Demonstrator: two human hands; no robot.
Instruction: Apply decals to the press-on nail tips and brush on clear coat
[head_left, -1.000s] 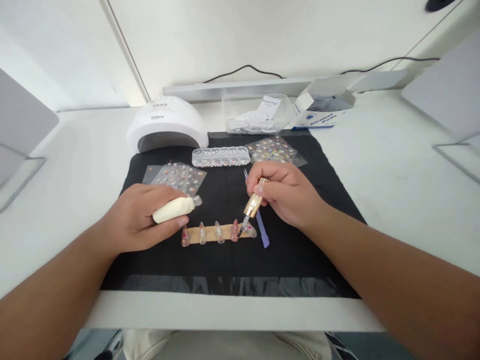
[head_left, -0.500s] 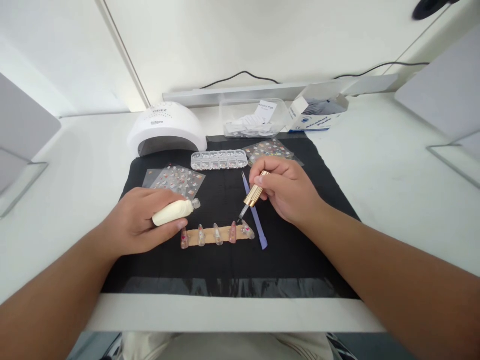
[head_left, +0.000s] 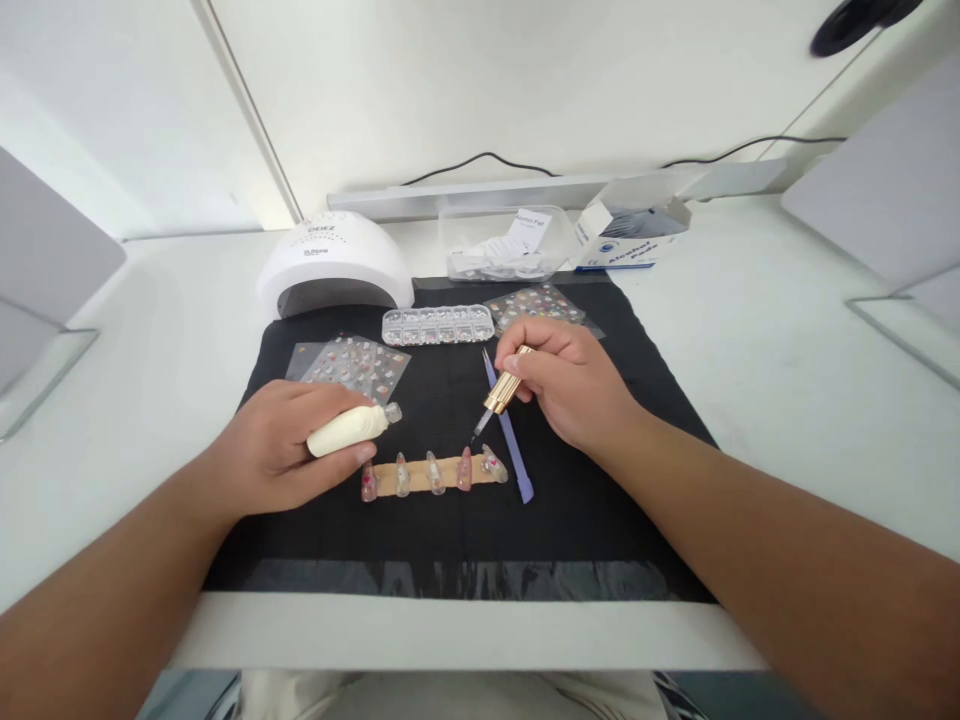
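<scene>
Fingers [head_left: 525, 365] of the right hand [head_left: 574, 385] pinch the gold-capped brush [head_left: 499, 395], tip just above the nail tips [head_left: 435, 472] on the black mat [head_left: 570, 520]; left hand [head_left: 281, 445] is clamped on the cream bottle [head_left: 349, 430]; steady, light strokes would serve best.

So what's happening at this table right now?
A person is decorating false nails. The left hand holds a small cream bottle on its side, and the right hand holds a gold-handled brush with its tip just above a strip of five nail tips lying on a black mat. A purple tool, sticker sheets, a clear bead box and a white nail lamp lie around them.
</scene>
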